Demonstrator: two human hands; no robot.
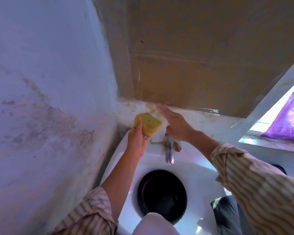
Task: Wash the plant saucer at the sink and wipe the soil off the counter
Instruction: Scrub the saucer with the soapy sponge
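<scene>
Left-hand grip: the left hand [137, 141] holds a yellow sponge [148, 123], thumb over its near edge and fingers curled under it, raised above the back left corner of the sink [202, 187]. Right hand [174, 123]: flat, fingers straight and together, holding nothing, stretched over the tap [170, 150] toward the stained ledge behind it.

Task item: the black plant saucer [162, 195] lies in the white basin, directly below the spout, apart from both hands.

Step in hand, judged: fetching the sponge and getting water going before scrubbing. To do it well:
- bring the right hand down onto the tap lever and start a modest flow, so soil is not splashed out of the basin;
- wet the sponge under the spout, then carry it down to the saucer;
- steady the saucer rim with the free hand and scrub from the centre outward, rim last.

Not resolved:
- right fingertips are motion-blurred; contact with the wall or ledge cannot be told.
- whether water is running: none can be made out at the spout.
- soil on the saucer: its dark surface shows nothing clear.
- near rim of the saucer is covered by a pale rounded shape [153, 223] at the lower edge, unidentified.
- bench with the soil is not in view; a dark object [225, 212] at the right of the sink is cut off by the sleeve.
</scene>
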